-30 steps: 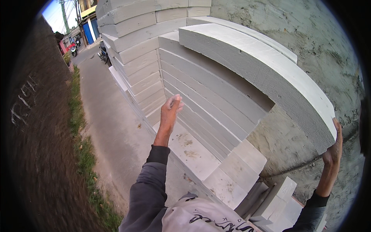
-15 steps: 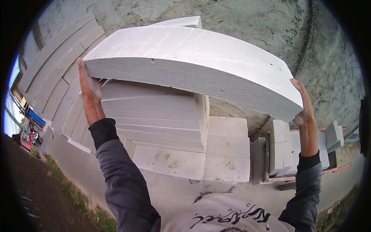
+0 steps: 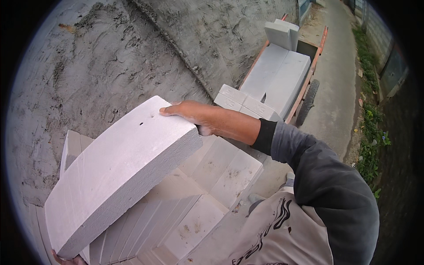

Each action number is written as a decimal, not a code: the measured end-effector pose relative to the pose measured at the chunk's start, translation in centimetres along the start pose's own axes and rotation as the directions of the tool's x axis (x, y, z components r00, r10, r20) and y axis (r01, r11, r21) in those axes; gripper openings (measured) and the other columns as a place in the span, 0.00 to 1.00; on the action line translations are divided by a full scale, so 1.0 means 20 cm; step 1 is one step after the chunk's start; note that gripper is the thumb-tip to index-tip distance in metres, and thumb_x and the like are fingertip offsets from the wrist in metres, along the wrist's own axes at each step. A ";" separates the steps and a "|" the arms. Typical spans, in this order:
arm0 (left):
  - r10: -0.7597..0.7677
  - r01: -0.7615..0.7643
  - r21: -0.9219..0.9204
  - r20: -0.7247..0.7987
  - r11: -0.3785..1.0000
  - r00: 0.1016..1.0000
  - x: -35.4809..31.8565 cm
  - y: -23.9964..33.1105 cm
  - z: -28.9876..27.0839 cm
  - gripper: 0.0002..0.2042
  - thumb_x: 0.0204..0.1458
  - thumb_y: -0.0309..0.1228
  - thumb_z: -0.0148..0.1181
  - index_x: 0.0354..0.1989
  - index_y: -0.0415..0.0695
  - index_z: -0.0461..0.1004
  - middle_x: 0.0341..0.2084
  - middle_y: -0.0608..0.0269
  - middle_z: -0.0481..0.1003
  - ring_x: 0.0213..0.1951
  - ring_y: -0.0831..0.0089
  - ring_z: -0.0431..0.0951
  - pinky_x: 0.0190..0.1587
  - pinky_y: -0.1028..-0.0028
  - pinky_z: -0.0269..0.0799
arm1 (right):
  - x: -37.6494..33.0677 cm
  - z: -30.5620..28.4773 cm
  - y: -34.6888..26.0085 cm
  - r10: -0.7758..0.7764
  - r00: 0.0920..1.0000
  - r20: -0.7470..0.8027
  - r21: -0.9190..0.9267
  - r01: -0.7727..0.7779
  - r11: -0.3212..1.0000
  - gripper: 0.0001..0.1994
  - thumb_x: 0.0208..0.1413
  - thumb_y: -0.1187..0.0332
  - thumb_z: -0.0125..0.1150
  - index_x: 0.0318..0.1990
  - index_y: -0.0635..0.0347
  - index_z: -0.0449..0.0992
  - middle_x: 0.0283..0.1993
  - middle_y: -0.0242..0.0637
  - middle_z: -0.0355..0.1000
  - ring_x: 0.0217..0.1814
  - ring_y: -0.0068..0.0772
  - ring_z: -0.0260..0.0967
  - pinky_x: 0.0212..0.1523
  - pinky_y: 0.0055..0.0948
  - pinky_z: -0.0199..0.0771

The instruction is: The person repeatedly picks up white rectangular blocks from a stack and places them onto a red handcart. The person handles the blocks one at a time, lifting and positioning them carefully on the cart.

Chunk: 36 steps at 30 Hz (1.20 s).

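A long white lightweight concrete block (image 3: 115, 163) is held up at its two ends between my hands. My right hand (image 3: 192, 115) grips the far right end, thumb on the top face and fingers curled down over the end. At the near left end my left hand (image 3: 68, 259) clasps the lower corner; only part of it shows at the picture's edge. Beneath the block stands a stack of similar blocks (image 3: 145, 225), partly hidden by it. Two dusty, stained block faces (image 3: 229, 172) lie lower, beside the stack.
A cart with orange rails (image 3: 314, 66) and a black wheel (image 3: 308, 102) carries several white blocks (image 3: 278, 73) at the upper right. A rough grey plastered wall (image 3: 101, 57) runs behind the stack. A narrow concrete path (image 3: 338, 53) edged with green plants (image 3: 369, 150) lies to the right.
The view has swung to the right, so the cart and path show more fully. The block now slants across the lower left, still held at both ends.
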<state>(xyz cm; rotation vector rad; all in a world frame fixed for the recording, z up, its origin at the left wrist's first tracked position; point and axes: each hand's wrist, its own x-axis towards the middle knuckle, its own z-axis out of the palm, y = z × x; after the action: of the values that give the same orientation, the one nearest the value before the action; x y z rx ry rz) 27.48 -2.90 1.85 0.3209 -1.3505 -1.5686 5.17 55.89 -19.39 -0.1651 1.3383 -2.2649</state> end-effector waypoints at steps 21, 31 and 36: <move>-0.490 0.543 -0.162 0.277 0.824 0.827 -2.21 -0.73 1.74 0.42 0.55 0.53 0.68 0.69 0.36 0.59 0.65 0.51 0.66 0.64 0.58 0.67 0.65 0.55 0.68 | -1.75 -2.18 -0.47 -0.029 0.847 -0.531 -0.038 0.011 0.999 0.38 0.65 0.53 0.59 0.75 0.65 0.53 0.64 0.54 0.68 0.65 0.44 0.72 0.56 0.40 0.79; -0.837 0.861 0.172 0.386 0.478 0.388 -2.77 -1.53 2.34 0.46 0.54 0.67 0.60 0.67 0.36 0.64 0.64 0.55 0.69 0.64 0.59 0.69 0.63 0.57 0.68 | -1.92 -3.01 -0.42 -0.025 0.676 -0.736 -0.096 -0.068 0.993 0.43 0.59 0.52 0.68 0.72 0.73 0.57 0.56 0.52 0.73 0.48 0.36 0.80 0.39 0.28 0.83; -0.826 0.888 0.299 0.545 0.349 0.141 -2.97 -2.03 2.50 0.40 0.58 0.62 0.60 0.66 0.37 0.66 0.59 0.55 0.74 0.58 0.59 0.75 0.61 0.62 0.71 | -1.97 -3.37 -0.53 0.021 0.583 -0.812 -0.100 -0.174 0.980 0.45 0.57 0.52 0.69 0.73 0.72 0.56 0.58 0.54 0.73 0.54 0.39 0.78 0.47 0.32 0.82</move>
<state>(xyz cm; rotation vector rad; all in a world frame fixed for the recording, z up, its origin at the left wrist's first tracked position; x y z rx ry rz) -1.70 68.92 -38.78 0.6438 -1.6844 -2.9742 12.21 131.97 -38.95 1.0091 1.9076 -2.1730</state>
